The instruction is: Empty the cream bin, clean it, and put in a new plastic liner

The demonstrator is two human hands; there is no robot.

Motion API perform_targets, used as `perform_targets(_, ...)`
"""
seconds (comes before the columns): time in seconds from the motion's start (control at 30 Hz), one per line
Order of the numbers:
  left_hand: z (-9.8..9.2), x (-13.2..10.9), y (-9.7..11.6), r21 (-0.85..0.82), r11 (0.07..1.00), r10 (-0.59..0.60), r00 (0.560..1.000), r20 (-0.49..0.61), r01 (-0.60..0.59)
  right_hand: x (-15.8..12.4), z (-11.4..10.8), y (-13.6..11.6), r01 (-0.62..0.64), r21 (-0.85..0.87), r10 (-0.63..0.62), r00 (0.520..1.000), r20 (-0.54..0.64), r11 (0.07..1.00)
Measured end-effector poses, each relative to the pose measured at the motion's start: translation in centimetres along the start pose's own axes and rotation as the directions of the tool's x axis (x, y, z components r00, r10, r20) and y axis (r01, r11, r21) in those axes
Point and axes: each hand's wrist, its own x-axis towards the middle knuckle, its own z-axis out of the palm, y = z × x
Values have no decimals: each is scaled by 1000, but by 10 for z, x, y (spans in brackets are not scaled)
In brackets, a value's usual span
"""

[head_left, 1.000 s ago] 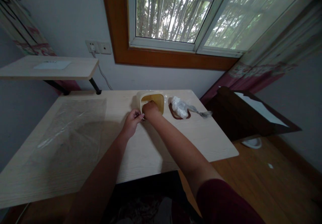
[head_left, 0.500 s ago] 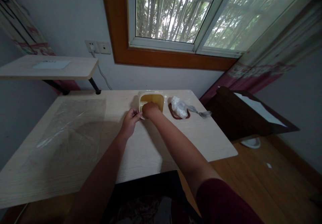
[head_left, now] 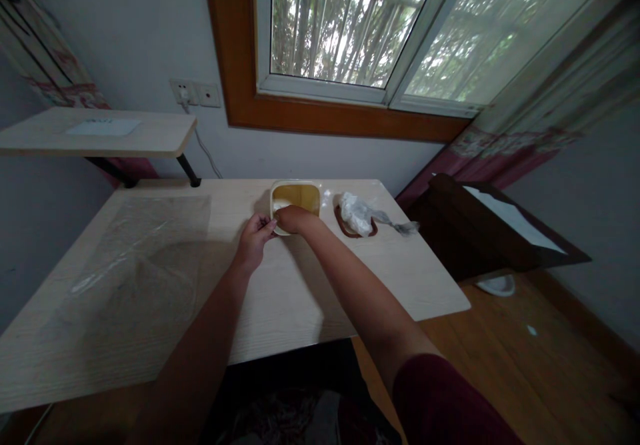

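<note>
A squarish plastic container [head_left: 306,196] with a pale rim and yellowish inside stands near the back of the table. My left hand [head_left: 254,237] pinches its near left corner between thumb and fingers. My right hand [head_left: 295,219] reaches over the front rim into the container, its fingers curled down near the left side. Whatever those fingertips hold, if anything, is hidden. Beside my right hand, something whitish shows inside the container, too small to name. To the right lies a knotted translucent plastic bag [head_left: 356,213] on a reddish-brown ring-shaped piece [head_left: 345,227].
A clear plastic sheet [head_left: 150,265] lies flat across the left of the light wooden table [head_left: 300,305]. A raised shelf [head_left: 165,127] with a paper on it stands at the back left. Past the table's right edge is a dark brown piece of furniture [head_left: 450,225].
The container has slid a little to the left, and both hands have shifted left along with it. The bag and the plastic sheet stay where they were.
</note>
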Motion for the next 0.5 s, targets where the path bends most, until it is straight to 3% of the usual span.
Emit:
perform_targets(0.23, -2, 1, -1, 15, 1000, -10, 1000, -1, 10, -2, 7, 4, 48, 59, -43, 996, -73, 997)
perform_targets(0.5, -3, 1, -1, 6, 1000, 16, 1000, 1, -16, -3, 9, 8, 55, 76, -49, 996, -79, 996)
